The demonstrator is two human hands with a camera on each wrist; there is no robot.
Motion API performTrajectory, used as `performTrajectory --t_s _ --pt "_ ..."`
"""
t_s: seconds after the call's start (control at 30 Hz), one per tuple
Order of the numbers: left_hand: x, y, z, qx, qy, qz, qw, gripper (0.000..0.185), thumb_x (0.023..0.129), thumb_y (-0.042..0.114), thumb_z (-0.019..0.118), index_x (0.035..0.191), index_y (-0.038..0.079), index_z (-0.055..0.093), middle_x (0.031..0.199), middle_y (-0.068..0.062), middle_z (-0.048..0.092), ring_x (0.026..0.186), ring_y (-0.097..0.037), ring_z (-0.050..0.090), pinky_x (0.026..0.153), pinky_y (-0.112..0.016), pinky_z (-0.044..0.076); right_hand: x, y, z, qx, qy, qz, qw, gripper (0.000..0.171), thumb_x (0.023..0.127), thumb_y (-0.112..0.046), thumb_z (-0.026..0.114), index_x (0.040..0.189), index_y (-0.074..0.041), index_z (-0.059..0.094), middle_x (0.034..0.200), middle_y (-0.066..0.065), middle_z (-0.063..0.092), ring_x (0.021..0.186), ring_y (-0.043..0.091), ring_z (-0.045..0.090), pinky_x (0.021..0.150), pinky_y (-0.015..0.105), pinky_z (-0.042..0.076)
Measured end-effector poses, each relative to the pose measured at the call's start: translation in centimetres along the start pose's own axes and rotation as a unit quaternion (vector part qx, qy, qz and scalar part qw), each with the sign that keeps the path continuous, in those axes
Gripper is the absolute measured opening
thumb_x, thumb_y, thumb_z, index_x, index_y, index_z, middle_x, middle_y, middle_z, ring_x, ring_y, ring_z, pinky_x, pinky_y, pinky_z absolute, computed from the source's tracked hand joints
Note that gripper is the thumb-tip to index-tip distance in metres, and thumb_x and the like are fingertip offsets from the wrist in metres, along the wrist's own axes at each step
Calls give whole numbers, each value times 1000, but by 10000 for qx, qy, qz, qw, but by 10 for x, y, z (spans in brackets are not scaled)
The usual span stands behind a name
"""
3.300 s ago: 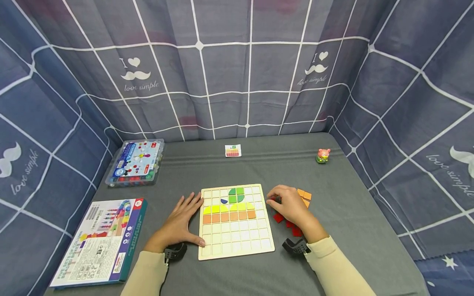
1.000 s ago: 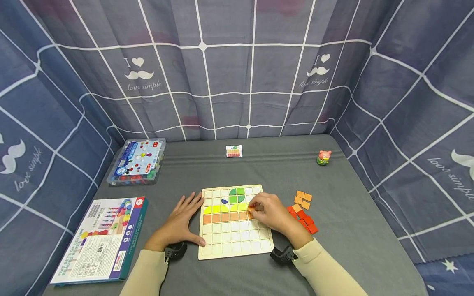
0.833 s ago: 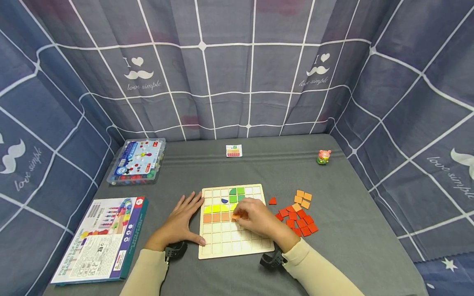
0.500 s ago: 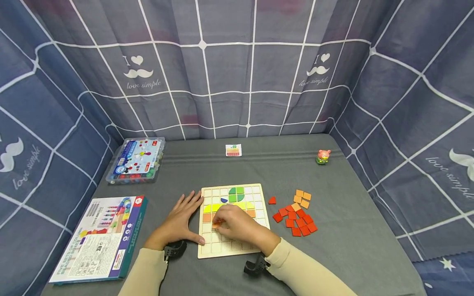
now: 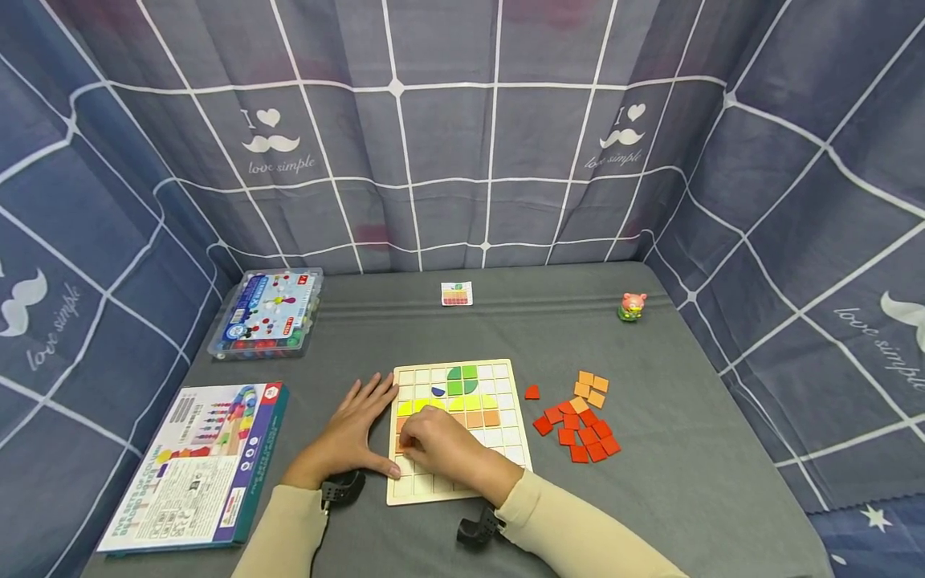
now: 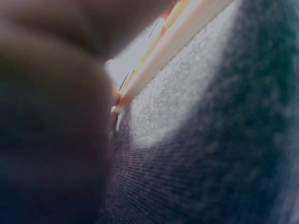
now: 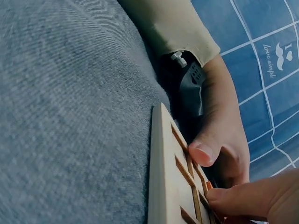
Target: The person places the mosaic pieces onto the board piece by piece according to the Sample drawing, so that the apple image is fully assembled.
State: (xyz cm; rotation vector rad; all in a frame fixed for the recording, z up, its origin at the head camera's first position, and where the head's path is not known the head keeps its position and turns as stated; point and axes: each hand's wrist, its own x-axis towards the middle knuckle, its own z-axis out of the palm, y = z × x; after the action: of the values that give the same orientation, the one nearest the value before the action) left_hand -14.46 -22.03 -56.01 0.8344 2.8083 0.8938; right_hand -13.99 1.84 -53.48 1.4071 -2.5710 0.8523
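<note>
Risk: orange tile [image 5: 402, 441] pinched in right hand [image 5: 441, 445] may seat crooked at the board's [image 5: 522, 449] left edge. Left hand [image 5: 352, 433], fingers flat, braces that edge; slipping would jog placed tiles.

Pale wooden board [image 5: 506, 433], matt grey cloth [image 5: 672, 482]

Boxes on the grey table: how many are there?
2. A clear plastic case of coloured pieces lies far left; a flat printed cardboard box lies nearer, left of the left hand. None appears hidden.
</note>
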Motion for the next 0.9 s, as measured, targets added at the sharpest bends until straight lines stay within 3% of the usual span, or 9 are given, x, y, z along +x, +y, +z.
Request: performTrajectory --t_s 0.47,0.7,0.9 --pt "-1 -3 3 -1 106 9 9999 142 56 77 91 165 6 35 171 -13 26 158 -39 13 125 -61 3 -3 -2 2 65 223 339 9992 11 86 -9 89 90 -14 80 86 -10 73 82 2 59 75 12 46" --pt "0 -3 4 61 160 43 9998 143 55 80 89 165 6 36 171 -14 27 157 -39 15 125 -60 4 -14 6 -12 53 1103 155 9938 12 86 -9 89 87 -12 78 87 -6 73 82 7 64 78 21 54" --pt "1 -2 3 95 77 -76 9999 145 54 81 89 165 6 35 172 -13 24 158 -39 14 125 -59 2 -34 37 -39 193 1803 535 9820 13 83 -2 88 87 -8 78 88 -1 74 80 12 66 69 24 55"
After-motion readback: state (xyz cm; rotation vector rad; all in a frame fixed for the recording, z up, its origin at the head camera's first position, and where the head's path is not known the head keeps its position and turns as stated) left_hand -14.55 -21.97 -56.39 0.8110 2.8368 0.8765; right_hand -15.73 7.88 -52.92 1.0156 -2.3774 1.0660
